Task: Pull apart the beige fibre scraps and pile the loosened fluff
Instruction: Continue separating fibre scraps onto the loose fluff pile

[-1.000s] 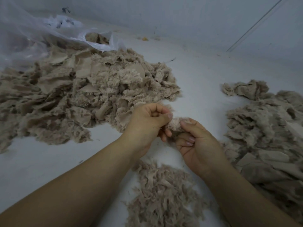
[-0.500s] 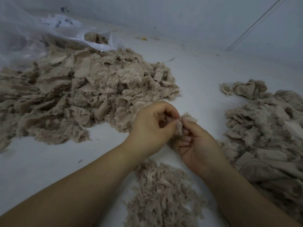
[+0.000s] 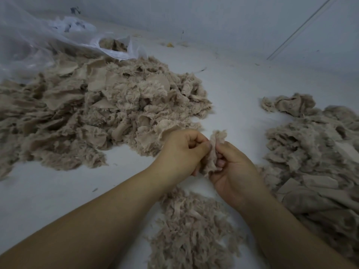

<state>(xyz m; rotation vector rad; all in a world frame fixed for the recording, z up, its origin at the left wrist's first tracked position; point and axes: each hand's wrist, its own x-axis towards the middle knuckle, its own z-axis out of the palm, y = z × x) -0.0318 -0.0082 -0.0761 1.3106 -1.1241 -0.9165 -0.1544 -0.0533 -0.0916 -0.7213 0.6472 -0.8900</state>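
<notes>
Just above the small pile of loose beige fluff [image 3: 192, 230], the left hand [image 3: 182, 152] and right hand [image 3: 233, 171] pinch one fuzzy beige fibre scrap [image 3: 213, 150], best pulled apart slowly in little bits.

a white work surface [image 3: 239, 98] fills the view. at its far edge it meets a pale grey-white wall [image 3: 223, 18]. a thin straight line [image 3: 299, 29] runs diagonally on the wall at upper right, down to the junction with the surface. small specks of debris [image 3: 170, 44] lie along the junction. a crumpled translucent plastic bag [image 3: 33, 41] lies at upper left. the light is dim, even and bluish, with soft shadows.
</notes>
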